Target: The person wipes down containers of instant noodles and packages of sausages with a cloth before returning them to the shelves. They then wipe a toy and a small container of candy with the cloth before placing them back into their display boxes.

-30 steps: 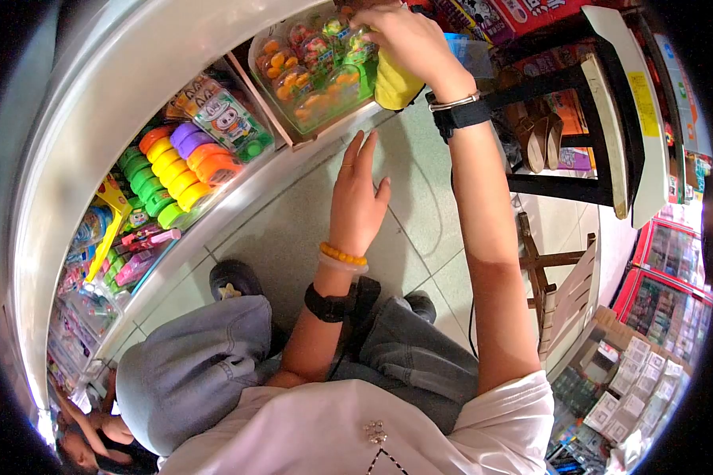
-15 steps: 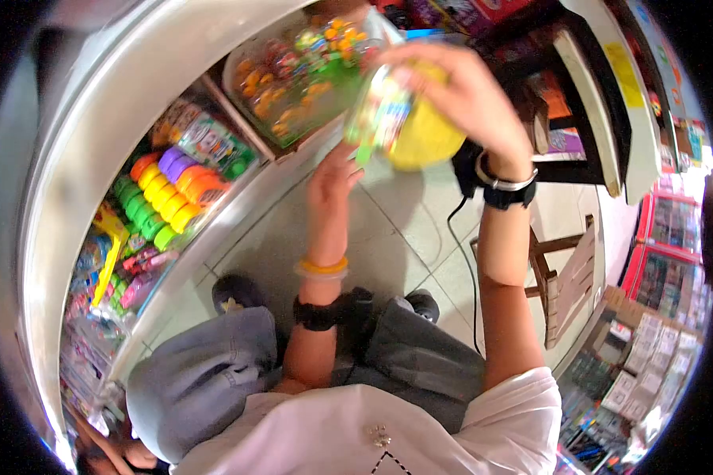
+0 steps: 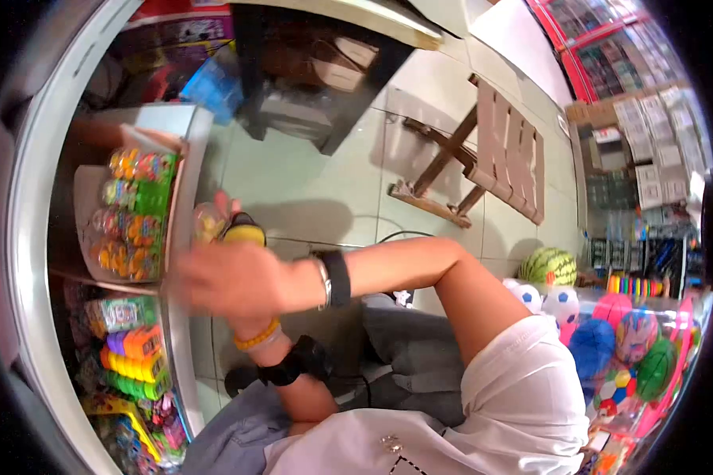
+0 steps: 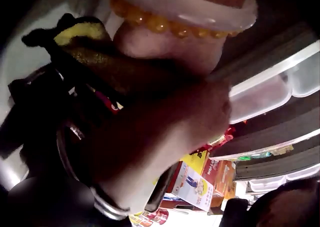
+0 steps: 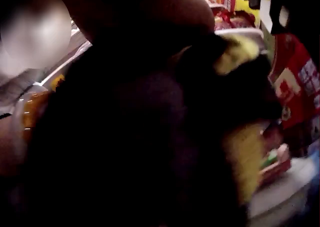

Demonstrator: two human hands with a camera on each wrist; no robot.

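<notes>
In the head view my right hand (image 3: 238, 277), blurred, crosses in front of my left hand and hides most of it. Pinkish fingertips of the left hand (image 3: 230, 203) show past it, beside a clear rounded plastic toy capsule (image 3: 208, 223). A yellow cloth (image 3: 245, 234) with a black edge bulges out on the far side of the right hand. The right wrist view is very dark, with the same yellow cloth (image 5: 245, 162) beside the hand. In the left wrist view an amber bead bracelet (image 4: 155, 24) marks the left wrist, close to the right forearm.
A bin of clear toy capsules (image 3: 87, 206) stands at the left on the shelf, above stacked coloured rings (image 3: 131, 364). Across the tiled floor stand a dark stool (image 3: 309, 87) and a wooden folding chair (image 3: 499, 150). Toy balls (image 3: 590, 348) lie at the right.
The head view has turned toward the right. The right hand has left the bin with the yellow cloth, come to the left hand, and now crosses over it toward the shelf side.
</notes>
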